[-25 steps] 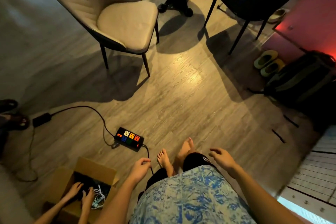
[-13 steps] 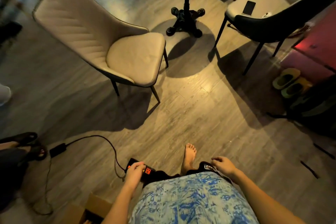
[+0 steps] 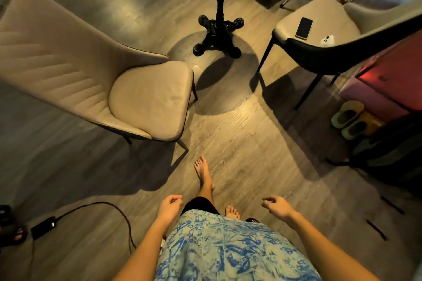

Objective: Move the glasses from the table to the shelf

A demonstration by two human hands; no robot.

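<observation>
I see my left hand [image 3: 170,206] and right hand [image 3: 277,207] low over the wooden floor [image 3: 239,143], both loosely curled and holding nothing. The bench [image 3: 218,36] stands on a black pedestal near the top edge, between a beige chair [image 3: 91,68] on the left and a dark-backed chair [image 3: 319,52] on the right. A phone [image 3: 304,28] lies flat on the right chair's seat, and a black adapter [image 3: 43,230] with its cable lies on the floor at lower left.

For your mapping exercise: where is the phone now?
Head view, upper right: the phone lies on the dark-backed chair's seat, beside a small white object.
</observation>
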